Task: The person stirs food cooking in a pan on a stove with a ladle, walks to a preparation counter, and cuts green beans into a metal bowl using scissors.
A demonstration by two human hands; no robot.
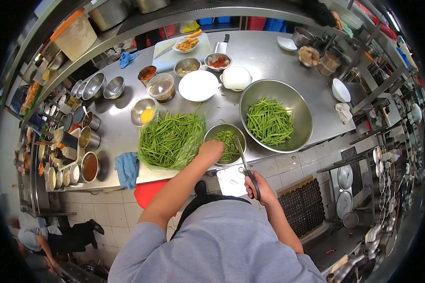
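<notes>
My right hand (261,187) grips the black handles of a pair of scissors (244,162), whose metal blades reach up over the right rim of a small steel bowl (207,133). Cut green bean ends (228,141) lie in that bowl. At its left rim is my left hand (211,152), fingers closed; whatever they hold is hidden. A clear plastic bag heaped with green beans (172,137) lies just left of the bowl. To the right, a large steel mixing bowl (300,104) holds more green beans (269,120).
Behind the beans stand a white plate (198,86), a lidded tub (161,87) and a bowl with yellow liquid (144,112). A cleaver (221,47) lies farther back. A blue cloth (126,170) hangs at the front edge. Another person (38,238) is at lower left.
</notes>
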